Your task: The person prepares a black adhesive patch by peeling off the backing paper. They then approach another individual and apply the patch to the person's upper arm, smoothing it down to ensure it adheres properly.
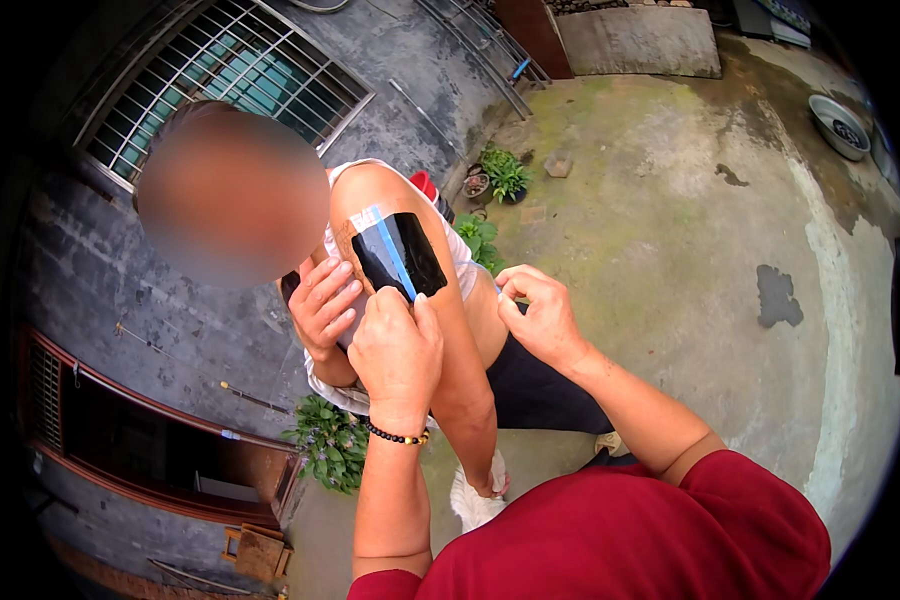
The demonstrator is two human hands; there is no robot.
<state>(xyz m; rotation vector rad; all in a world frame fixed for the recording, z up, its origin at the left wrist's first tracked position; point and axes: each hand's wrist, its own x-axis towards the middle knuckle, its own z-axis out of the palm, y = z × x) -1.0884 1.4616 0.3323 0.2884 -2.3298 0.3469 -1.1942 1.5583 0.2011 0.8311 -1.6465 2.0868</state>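
Another person stands facing me, with a black rectangular patch [424,255] stuck on the bare upper arm. A blue strip [394,251] runs lengthwise over the patch, and whitish clear film shows at its upper end. My left hand [395,345], with a beaded bracelet [397,435] at the wrist, pinches the lower end of the blue strip, beside the patch's lower edge. To the right of the arm, my right hand [544,315] pinches a thin, bluish, partly clear strip, mostly hidden by the fingers. The other person's hand [322,304] is raised left of the patch, fingers spread.
Behind the person is a grey wall with a barred window [247,75]. Potted plants [504,174] stand along the wall, and a leafy plant [334,446] grows at lower left. A small wooden stool [259,551] is near the doorway. A metal basin [840,127] lies at far right on the concrete.
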